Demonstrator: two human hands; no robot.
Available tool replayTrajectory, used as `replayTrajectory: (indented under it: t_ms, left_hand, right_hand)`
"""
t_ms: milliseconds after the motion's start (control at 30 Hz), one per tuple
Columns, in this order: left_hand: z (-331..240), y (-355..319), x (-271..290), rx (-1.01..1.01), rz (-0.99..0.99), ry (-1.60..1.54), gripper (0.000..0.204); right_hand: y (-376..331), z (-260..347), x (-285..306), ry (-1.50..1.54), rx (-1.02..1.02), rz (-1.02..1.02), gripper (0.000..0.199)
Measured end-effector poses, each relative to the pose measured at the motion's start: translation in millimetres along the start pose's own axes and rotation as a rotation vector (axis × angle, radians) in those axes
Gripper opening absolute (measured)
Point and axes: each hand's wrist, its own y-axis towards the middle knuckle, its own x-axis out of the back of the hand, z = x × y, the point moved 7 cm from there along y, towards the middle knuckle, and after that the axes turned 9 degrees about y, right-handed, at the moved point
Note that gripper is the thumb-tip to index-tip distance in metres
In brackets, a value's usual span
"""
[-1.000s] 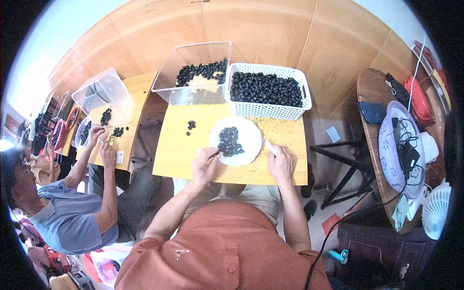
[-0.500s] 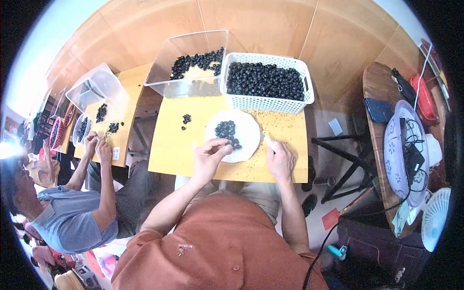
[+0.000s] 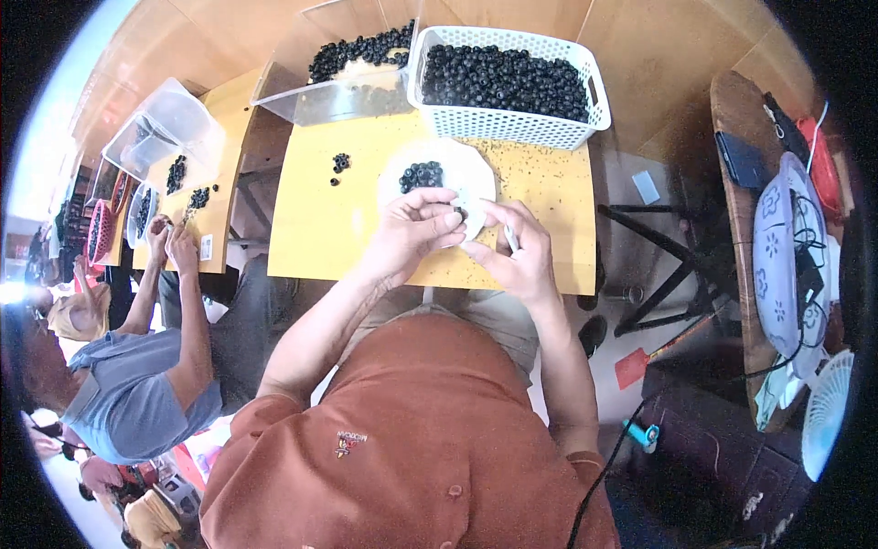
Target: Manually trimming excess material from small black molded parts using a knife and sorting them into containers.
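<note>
My left hand [image 3: 416,236] is closed in a pinch on a small dark round piece, like a berry or bead, mostly hidden by the fingertips. Close against it, my right hand [image 3: 521,252] grips a slim white tool [image 3: 511,238]; its working end is not clear. Both hands meet over the near part of a white plate [image 3: 476,169]. On that plate lies a cluster of dark round pieces [image 3: 422,176]. A few more dark pieces [image 3: 340,163] sit on the yellow table [image 3: 320,229] to the left.
Behind the plate stand a white perforated basket [image 3: 512,123] heaped with dark pieces and a clear bin [image 3: 338,105] partly filled with them. Brown bits dot the table's right side. A co-worker [image 3: 137,393] handles similar pieces at the left; a wooden table [image 3: 732,128] stands right.
My right hand has moved left with the white tool, coming up to my left hand. The left hand has shifted slightly right over the plate. The whole view has tilted downward.
</note>
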Motion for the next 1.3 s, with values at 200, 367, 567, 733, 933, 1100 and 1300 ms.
replayTrajectory:
  t_ms: [200, 367, 567, 733, 933, 1100, 1300]
  left_hand:
    - [2, -6, -19, 0.068, 0.199, -0.011, 0.028]
    - [7, -11, -18, 0.137, 0.249, -0.054, 0.025]
    - [18, -15, -19, 0.218, 0.251, -0.01, 0.02]
    - [20, -17, -24, 0.245, 0.285, -0.012, 0.02]
    - [26, -18, -21, 0.275, 0.11, -0.174, 0.025]
    - [28, -18, -10, 0.223, 0.055, -0.265, 0.021]
    - [34, -19, -3, 0.159, 0.104, -0.378, 0.019]
  right_hand:
    - [-1, 1, -10, -0.033, 0.109, 0.111, 0.041]
    - [-8, 1, -10, -0.007, 0.098, 0.114, 0.038]
    - [-15, -2, -9, 0.0, 0.083, 0.139, 0.031]
    - [-16, -5, -6, 0.024, 0.06, 0.161, 0.027]
    - [-27, -24, -5, 0.06, -0.297, 0.137, 0.037]
    - [-42, -36, 12, 0.038, -0.385, -0.084, 0.039]
    - [-46, -28, 6, -0.032, -0.329, -0.048, 0.036]
